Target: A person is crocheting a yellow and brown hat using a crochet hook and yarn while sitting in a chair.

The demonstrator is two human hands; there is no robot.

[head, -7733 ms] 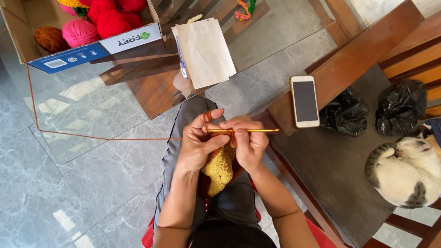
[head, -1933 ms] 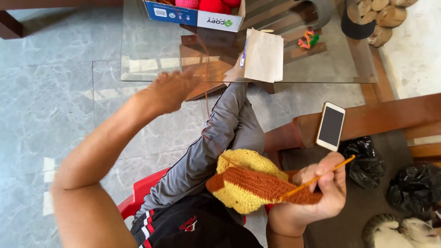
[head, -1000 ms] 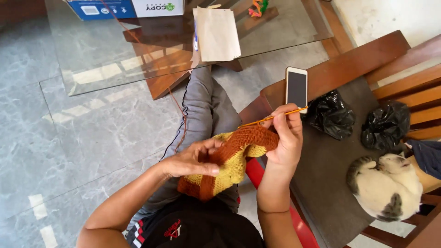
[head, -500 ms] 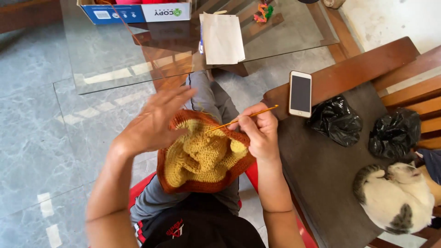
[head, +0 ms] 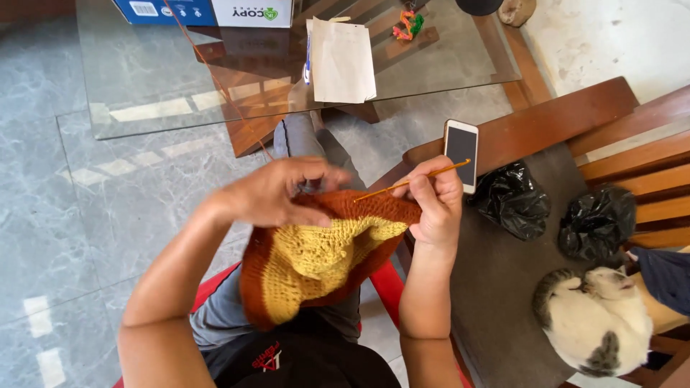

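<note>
Yarn [head: 215,79] runs taut from your work up toward the box [head: 208,11] on the glass table [head: 144,93], and that line is your first risk: a sharp tug, I judge, drags the box or tightens your stitches unevenly. Your left hand [head: 277,194] is curled over the top edge of the crochet piece [head: 316,255], pinching it; your right hand [head: 438,205] is closed around the hook [head: 413,181], which points up and right, its working tip hidden at the brown rim. The piece hangs over your lap, yellow centre, brown border. If your left pinch slackens, the live loop could slide off the hook and stitches unravel. The phone [head: 461,152] lies just beside your right hand on the bench [head: 517,129] edge; a wide elbow swing may knock it off. The cat [head: 593,320] lies near and could paw at loose yarn.
</note>
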